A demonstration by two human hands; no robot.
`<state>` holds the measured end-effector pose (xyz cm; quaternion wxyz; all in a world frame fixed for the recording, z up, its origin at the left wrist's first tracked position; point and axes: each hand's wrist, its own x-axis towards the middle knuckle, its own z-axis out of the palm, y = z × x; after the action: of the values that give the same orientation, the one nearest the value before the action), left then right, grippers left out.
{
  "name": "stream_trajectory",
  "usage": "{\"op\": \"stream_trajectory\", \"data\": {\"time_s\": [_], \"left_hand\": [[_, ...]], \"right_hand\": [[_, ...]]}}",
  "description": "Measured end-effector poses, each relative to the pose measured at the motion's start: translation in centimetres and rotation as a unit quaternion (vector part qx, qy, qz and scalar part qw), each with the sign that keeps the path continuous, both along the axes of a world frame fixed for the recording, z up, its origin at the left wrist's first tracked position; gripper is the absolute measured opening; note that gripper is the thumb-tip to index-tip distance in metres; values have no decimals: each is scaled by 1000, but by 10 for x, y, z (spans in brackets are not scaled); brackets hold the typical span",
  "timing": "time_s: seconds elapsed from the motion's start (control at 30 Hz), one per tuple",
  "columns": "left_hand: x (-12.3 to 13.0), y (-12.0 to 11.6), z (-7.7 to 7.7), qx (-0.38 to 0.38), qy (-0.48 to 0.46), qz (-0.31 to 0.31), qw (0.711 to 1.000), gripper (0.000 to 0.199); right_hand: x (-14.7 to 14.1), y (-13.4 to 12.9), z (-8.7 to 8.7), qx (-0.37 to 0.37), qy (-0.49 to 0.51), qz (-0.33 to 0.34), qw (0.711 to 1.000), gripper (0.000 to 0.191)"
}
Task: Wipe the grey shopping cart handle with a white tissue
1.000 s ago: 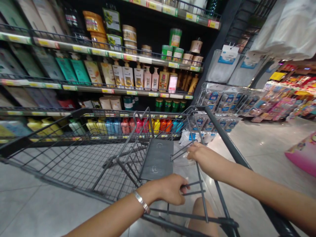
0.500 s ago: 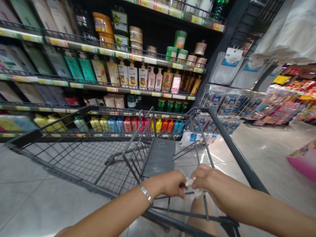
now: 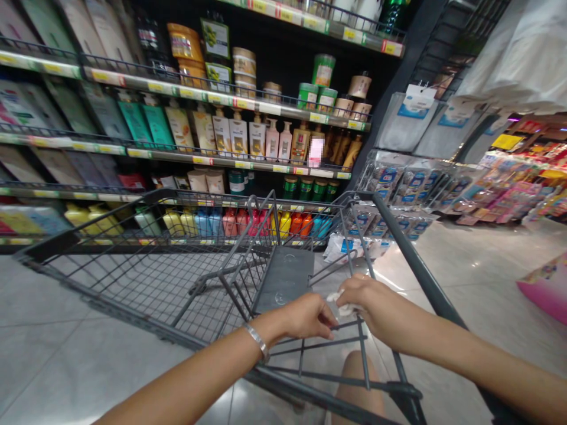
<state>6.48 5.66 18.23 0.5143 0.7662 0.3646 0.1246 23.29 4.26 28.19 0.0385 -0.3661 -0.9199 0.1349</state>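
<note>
A crumpled white tissue (image 3: pixel 348 304) is held in the fingers of my right hand (image 3: pixel 363 296), over the handle end of a grey wire shopping cart (image 3: pixel 146 283). Just left of it is my left hand (image 3: pixel 312 316), with a silver bracelet on the wrist. Its fingers are curled together, and what they hold, if anything, is hidden. Both hands are above the cart's folding seat part, right of the grey plastic seat panel (image 3: pixel 286 277). The cart basket holds no goods that I can see.
Shelves (image 3: pixel 239 103) of bottles and jars stand beyond the cart. Packets (image 3: pixel 385 177) hang at the shelf end on the right. A pink object (image 3: pixel 547 289) is at the right edge, on the tiled floor (image 3: pixel 482 260). A bare knee (image 3: pixel 358 378) shows below my hands.
My right hand has moved up a little with the tissue. My left hand has shifted slightly up and left, and a gap now shows between it and the tissue.
</note>
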Motion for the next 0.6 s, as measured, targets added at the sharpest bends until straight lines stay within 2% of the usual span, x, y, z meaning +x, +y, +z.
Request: {"op": "stream_trajectory", "data": {"time_s": [0.1, 0.2, 0.27, 0.47, 0.53, 0.6], "left_hand": [[5, 0, 2, 86, 40, -16, 995, 15], [3, 1, 8, 182, 62, -59, 980, 13], [-5, 3, 13, 203, 61, -66, 975, 14], [-30, 6, 27, 214, 117, 42, 969, 25], [-33, 5, 29, 224, 141, 65, 962, 27], [-33, 5, 31, 221, 168, 106, 955, 29]], "right_hand": [[-2, 0, -2, -2, -24, -3, 1000, 34], [0, 7, -3, 6, -30, 4, 1000, 35], [2, 19, -3, 26, -33, 10, 999, 36], [-7, 63, 2, 84, -133, -13, 988, 37], [-13, 66, 5, 90, -160, -24, 983, 35], [-18, 58, 9, 71, -173, -21, 982, 33]]}}
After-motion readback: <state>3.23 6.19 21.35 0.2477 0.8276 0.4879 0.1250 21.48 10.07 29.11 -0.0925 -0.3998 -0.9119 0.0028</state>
